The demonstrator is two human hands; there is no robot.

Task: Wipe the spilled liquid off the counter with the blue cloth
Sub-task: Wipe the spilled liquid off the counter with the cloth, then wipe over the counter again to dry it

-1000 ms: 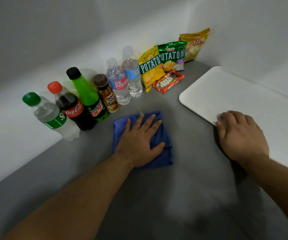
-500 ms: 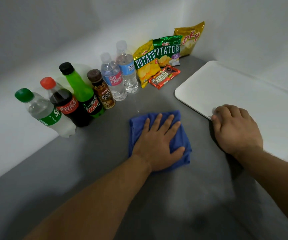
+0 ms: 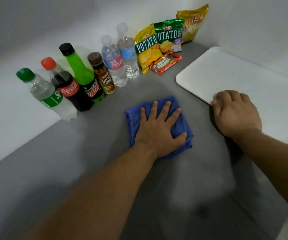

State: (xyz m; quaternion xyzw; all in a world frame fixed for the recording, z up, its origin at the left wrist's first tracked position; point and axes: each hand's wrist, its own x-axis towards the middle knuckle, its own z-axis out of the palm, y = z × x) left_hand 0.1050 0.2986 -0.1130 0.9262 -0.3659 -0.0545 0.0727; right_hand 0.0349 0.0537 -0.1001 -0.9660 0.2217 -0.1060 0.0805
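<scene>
Pressing flat with fingers spread, the left hand (image 3: 158, 130) pins the blue cloth (image 3: 181, 125) against the counter (image 3: 87, 153) for wiping; the right hand (image 3: 235, 113), fingers curled, steadies the white tray (image 3: 243, 78).

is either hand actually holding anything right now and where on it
Nothing is gripped. The left hand presses flat on the folded blue cloth; the right hand rests on the flat white tray, fingers curled at its near edge.

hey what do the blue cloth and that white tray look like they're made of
Blue cloth: soft woven fabric, maybe microfibre; matte, folded in layers, creasing under the left hand.
White tray: probably plastic; smooth, faint sheen, rounded raised rim.
</scene>
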